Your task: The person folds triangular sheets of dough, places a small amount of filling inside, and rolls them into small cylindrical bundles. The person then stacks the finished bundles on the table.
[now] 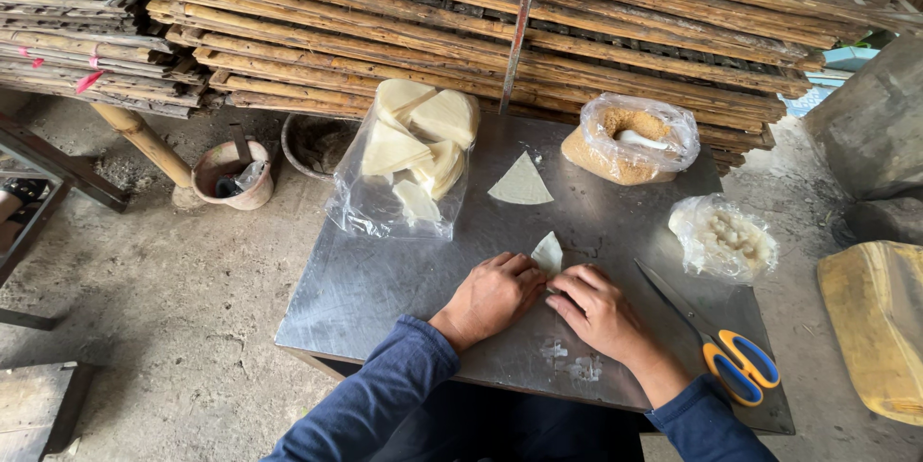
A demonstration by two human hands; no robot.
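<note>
Both hands rest at the lower centre of the frame on a metal table (385, 279). The left hand (492, 295) and the right hand (594, 308) meet at a small pale wrapper piece (548, 252), folded into a cone shape. The fingertips of both hands pinch and press its lower edge against the table; neither hand is clenched.

Surrounding items:
- A flat triangular wrapper (521, 181) lies above the hands, apart from them.
- An open clear bag of stacked wrappers (409, 169) sits at the upper left of the table, partly over the far edge.
- A bag of brown crumbs (630, 143) with a white spoon in it stands at the upper right.
- A bag of pale lumps (723, 239) lies at the right.
- Scissors (716, 337) with blue and yellow handles lie just right of the right hand, blades pointing up-left.

Hazards, as judged:
- The thin wrapper may tear or unfold if finger pressure is uneven.
- A sideways sweep of the right wrist could strike the scissors, which lie near the table's lower right edge, and push them off.
- The wrapper bag overhangs the far edge and could slide.

Open room: bare table lies left of the left hand and between the hands and the flat wrapper.
</note>
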